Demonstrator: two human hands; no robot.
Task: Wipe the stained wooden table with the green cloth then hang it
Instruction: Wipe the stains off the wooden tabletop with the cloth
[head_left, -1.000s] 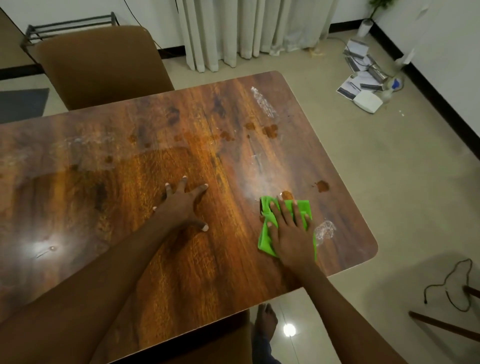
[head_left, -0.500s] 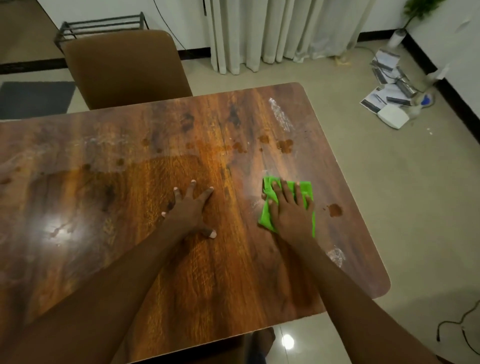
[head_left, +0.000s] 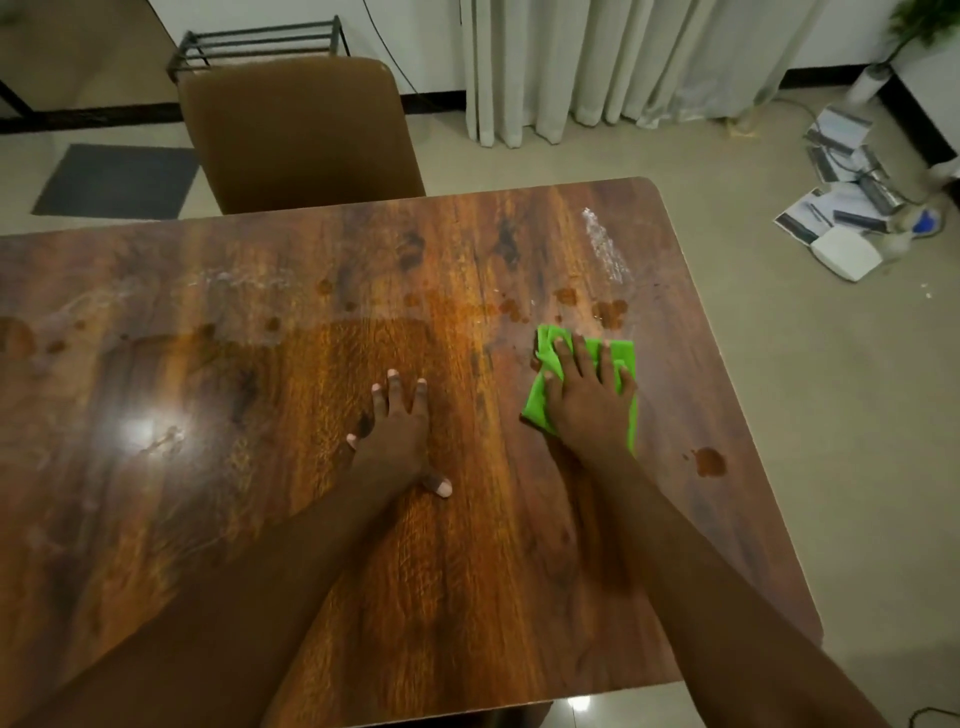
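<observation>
the green cloth (head_left: 537, 405) lies on the wooden table (head_left: 260, 519) near its right edge, pressed down under the outstretched right hand (head_left: 587, 410), brown stains (head_left: 610, 312) just beyond toward the far edge, the left hand (head_left: 397, 441) flat, empty, mid-table.

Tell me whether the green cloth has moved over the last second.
Yes. The cloth under the right hand slid away from the person: earlier nearer than the stain by the right edge, it now lies beyond it.

left grip (head_left: 397, 436) splayed flat, right grip (head_left: 587, 410) flat
</observation>
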